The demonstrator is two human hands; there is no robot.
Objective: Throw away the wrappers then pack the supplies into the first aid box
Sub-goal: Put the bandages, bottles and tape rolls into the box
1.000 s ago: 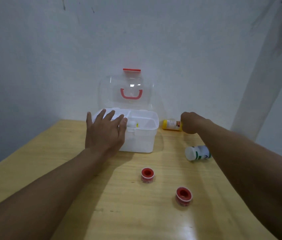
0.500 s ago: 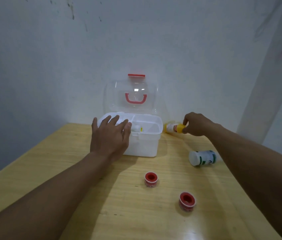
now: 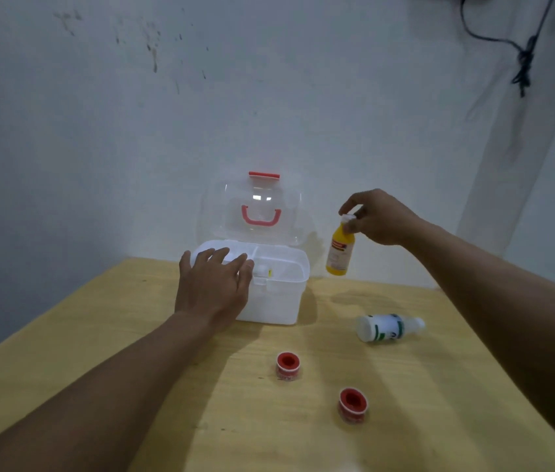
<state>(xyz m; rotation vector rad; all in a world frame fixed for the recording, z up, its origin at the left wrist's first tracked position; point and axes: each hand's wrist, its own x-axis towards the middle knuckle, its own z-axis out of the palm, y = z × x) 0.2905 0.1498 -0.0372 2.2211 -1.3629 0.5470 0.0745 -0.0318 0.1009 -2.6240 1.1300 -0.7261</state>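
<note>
Pinching the yellow bottle (image 3: 339, 253) by its cap, our right hand (image 3: 380, 218) hangs it at three o'clock of the open first aid box (image 3: 269, 294); our left hand (image 3: 213, 287) rests spread, holding nothing, on the box's rim.

No wording can be read anywhere. The small yellow plastic bottle (image 3: 339, 251), held in the air to the right of the box, carries a pale label with a red band at its top, but the print is too blurred to make out. The white plastic bottle (image 3: 385, 327) lying on its side on the right of the table has a white label with green markings, likewise too small and soft to tell letters or numbers.
</note>
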